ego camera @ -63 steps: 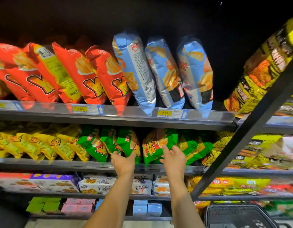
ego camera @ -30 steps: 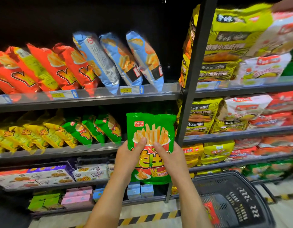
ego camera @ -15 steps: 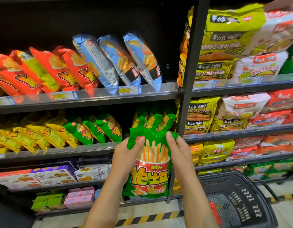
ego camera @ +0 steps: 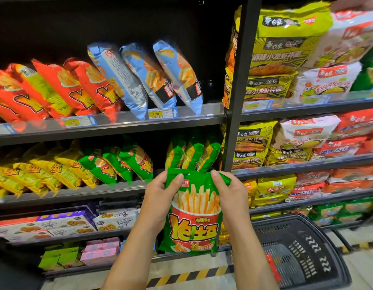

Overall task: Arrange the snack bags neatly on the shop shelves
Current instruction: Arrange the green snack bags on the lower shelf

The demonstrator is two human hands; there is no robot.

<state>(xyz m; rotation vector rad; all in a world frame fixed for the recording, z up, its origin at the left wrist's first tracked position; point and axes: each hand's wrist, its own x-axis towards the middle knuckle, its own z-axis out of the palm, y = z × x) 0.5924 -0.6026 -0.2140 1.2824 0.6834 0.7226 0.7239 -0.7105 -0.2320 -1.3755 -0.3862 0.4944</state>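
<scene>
Left hand (ego camera: 160,197): grips the upper left edge of a green bag of fries snacks (ego camera: 192,229), thumb across the front, fingers behind.
Right hand (ego camera: 231,197): grips the bag's upper right corner the same way; the hands are apart, one on each side.
Green bag: held upright off the shelves, front to the camera, its crumpled top level with the middle shelf's edge.
Basket (ego camera: 302,254): black, on the floor just right of the right forearm.
Floor tape (ego camera: 181,276): yellow and black stripe under the arms.
Biscuit boxes (ego camera: 56,225): on a low shelf to the left.
Middle shelf (ego camera: 76,191): yellow bags (ego camera: 45,174) lean at the left, then leaning green bags (ego camera: 118,164); after a gap, three more green bags (ego camera: 192,152) stand upright right behind the held bag.
Upper shelf (ego camera: 118,125): red bags (ego camera: 56,91) and three blue bags (ego camera: 150,76), all tilted left; a price tag (ego camera: 160,113) on the rail.
Post (ego camera: 238,91): dark upright dividing the bays.
Noodle packs (ego camera: 282,49): stacked on the shelves to the right.
</scene>
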